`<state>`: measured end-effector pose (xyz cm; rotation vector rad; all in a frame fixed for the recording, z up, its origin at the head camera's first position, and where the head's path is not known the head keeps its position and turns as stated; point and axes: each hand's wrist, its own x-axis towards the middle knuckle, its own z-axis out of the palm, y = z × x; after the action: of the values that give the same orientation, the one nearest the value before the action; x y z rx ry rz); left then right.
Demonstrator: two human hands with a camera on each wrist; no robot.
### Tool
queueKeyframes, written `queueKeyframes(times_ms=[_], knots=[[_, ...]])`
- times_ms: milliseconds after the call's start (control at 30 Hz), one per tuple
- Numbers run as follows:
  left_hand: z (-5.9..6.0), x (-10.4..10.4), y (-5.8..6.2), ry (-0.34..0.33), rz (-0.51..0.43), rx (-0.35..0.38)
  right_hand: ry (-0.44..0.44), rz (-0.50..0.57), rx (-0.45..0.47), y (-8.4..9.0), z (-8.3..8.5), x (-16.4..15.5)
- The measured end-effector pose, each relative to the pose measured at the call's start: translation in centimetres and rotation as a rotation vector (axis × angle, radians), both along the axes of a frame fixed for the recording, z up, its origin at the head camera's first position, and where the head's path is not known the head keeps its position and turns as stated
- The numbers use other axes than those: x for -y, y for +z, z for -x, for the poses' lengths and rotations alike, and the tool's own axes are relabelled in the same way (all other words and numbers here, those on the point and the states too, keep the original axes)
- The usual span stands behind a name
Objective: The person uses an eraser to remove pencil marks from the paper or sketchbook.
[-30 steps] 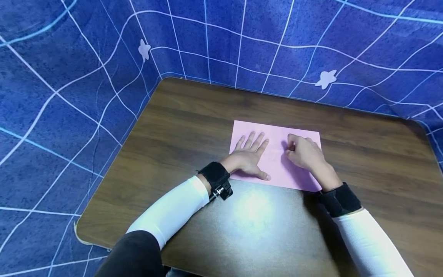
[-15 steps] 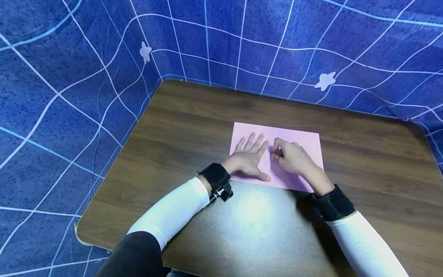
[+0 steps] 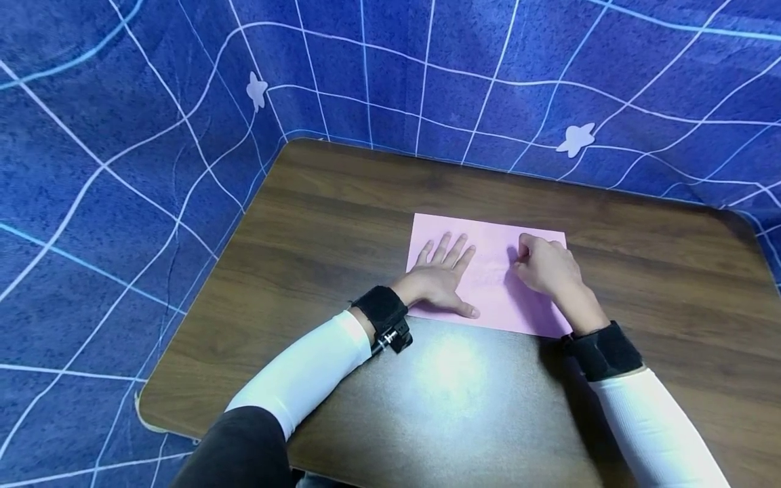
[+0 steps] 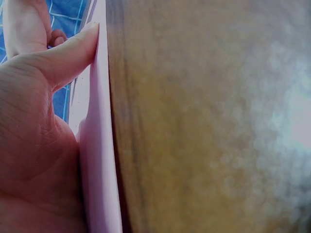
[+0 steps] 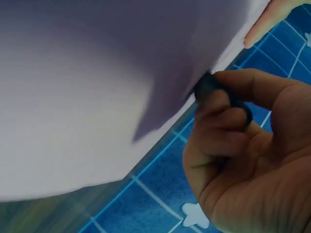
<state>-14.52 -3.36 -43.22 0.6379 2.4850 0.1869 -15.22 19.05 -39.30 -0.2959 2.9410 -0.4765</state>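
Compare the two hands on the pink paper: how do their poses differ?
The left hand lies flat with its fingers spread; the right hand has its fingers curled. The left hand covers the pink paper's left part, the right hand its right part near the far edge. Both touch the paper.

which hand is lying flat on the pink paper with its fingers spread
The left hand: its fingers lie straight and spread on the pink paper. The right hand has its fingers curled, pressing the paper further right.
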Motion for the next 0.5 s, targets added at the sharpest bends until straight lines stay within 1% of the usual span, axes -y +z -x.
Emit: queueKeyframes(times_ms=[33, 100, 267, 300, 367, 500], knots=[[0.0, 0.0, 0.0, 0.0, 0.003, -0.001, -0.003, -0.008, -0.002, 0.0, 0.0, 0.2], [0.0, 0.0, 0.0, 0.002, 0.007, -0.003, 0.018, 0.008, -0.006, 0.0, -0.2, 0.8], [-0.2, 0.0, 0.4, 0.002, 0.002, -0.013, 0.168, 0.144, 0.016, -0.5, -0.7, 3.0], [-0.3, 0.0, 0.5, -0.001, 0.001, -0.02, 0.182, 0.161, 0.024, -0.6, -0.8, 3.2], [-0.5, 0.1, 0.6, 0.0, -0.004, -0.029, 0.185, 0.177, 0.035, -0.7, -0.9, 3.5], [-0.4, 0.0, 0.5, 0.004, 0.002, -0.021, 0.129, 0.159, 0.035, -0.5, -0.8, 2.6]])
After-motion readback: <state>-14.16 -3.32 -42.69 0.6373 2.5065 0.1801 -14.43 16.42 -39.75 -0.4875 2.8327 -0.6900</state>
